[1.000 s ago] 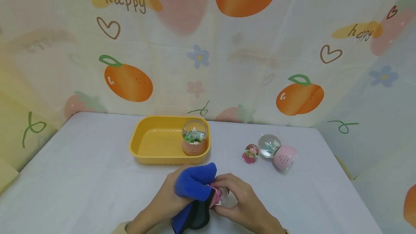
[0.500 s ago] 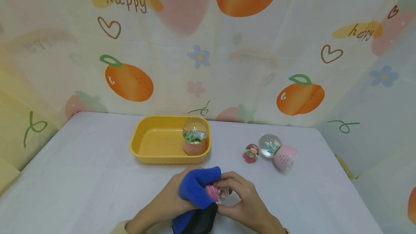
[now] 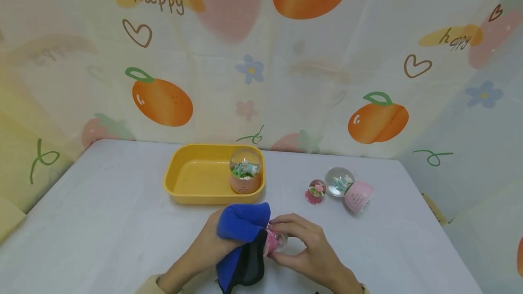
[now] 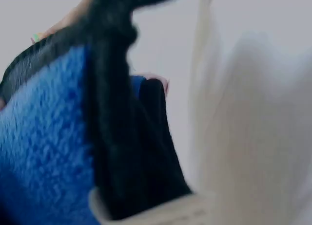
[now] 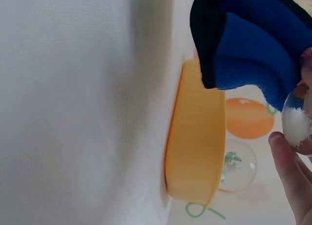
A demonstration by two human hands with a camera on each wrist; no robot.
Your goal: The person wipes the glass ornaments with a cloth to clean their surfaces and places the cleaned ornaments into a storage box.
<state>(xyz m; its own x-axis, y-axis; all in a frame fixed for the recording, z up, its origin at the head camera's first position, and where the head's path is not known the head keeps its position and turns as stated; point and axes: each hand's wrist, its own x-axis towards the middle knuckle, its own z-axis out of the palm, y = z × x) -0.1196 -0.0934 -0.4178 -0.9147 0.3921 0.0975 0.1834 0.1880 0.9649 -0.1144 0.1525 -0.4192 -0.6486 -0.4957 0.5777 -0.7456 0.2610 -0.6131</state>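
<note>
My left hand point(image 3: 212, 239) grips a folded blue cloth point(image 3: 243, 223) with a black edge, its lower part hanging down. The cloth lies against the pink base of a small snow globe point(image 3: 271, 242), close over the near middle of the table. From the other side, the fingers and thumb of my right hand point(image 3: 314, 248) pinch the globe, which is tipped on its side with the dome to the right. In the right wrist view, the clear dome point(image 5: 296, 122) sits at my fingertips beside the cloth. Black edging and blue pile point(image 4: 44, 137) fill much of the left wrist view.
Behind the hands stands a yellow tray point(image 3: 200, 199) with a larger snow globe point(image 3: 244, 180) upright at its right end. Farther right, a small pink-based globe point(image 3: 315, 190) stands beside a larger one point(image 3: 357, 196) lying on its side. A fruit-print cloth point(image 3: 302, 103) hangs behind the table.
The cloth moves back and forth at the globe's base, first right, then left, its dark flap swinging with it. The right hand keeps its pinch; the tray and other globes stay put.
</note>
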